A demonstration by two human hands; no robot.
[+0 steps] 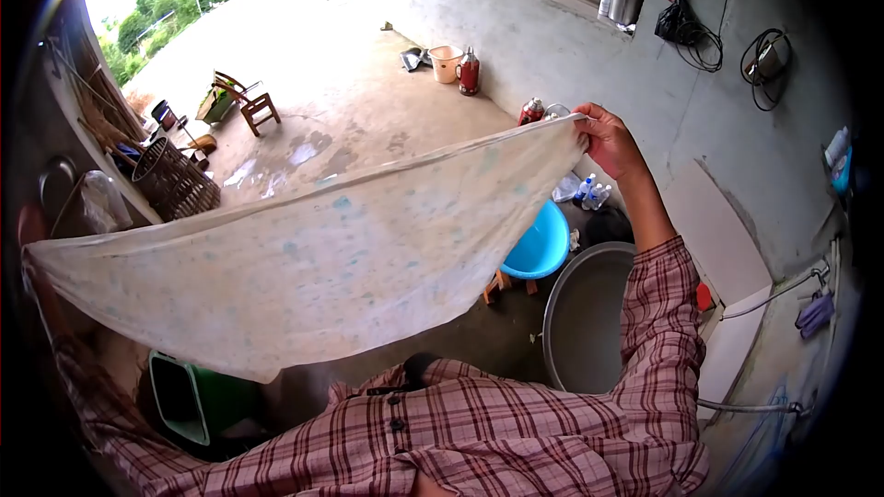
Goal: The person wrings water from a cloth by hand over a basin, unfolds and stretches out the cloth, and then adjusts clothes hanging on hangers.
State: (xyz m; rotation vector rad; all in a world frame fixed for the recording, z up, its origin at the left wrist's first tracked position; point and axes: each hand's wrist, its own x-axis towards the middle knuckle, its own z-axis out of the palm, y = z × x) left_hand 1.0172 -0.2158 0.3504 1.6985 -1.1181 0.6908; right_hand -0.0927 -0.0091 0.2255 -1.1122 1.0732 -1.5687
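Note:
A pale cloth with faint blue-green marks (304, 267) hangs stretched out between my two raised arms. My right hand (606, 140) pinches its upper right corner, fingers closed. At the far left, in the dark edge of the view, my left hand (33, 237) is closed at the other corner; its fingers show only dimly. The cloth's top edge runs taut from hand to hand, and its lower edge sags above my plaid shirt. Beneath the right end of the cloth sits a blue basin (539, 244), partly hidden by it.
A large grey metal basin (589, 322) stands by my right arm, and a green bin (198, 396) at lower left. Farther off are a wicker basket (175, 179), a wooden chair (253, 106), a peach bucket (446, 63) and a red thermos (469, 72) near the wall.

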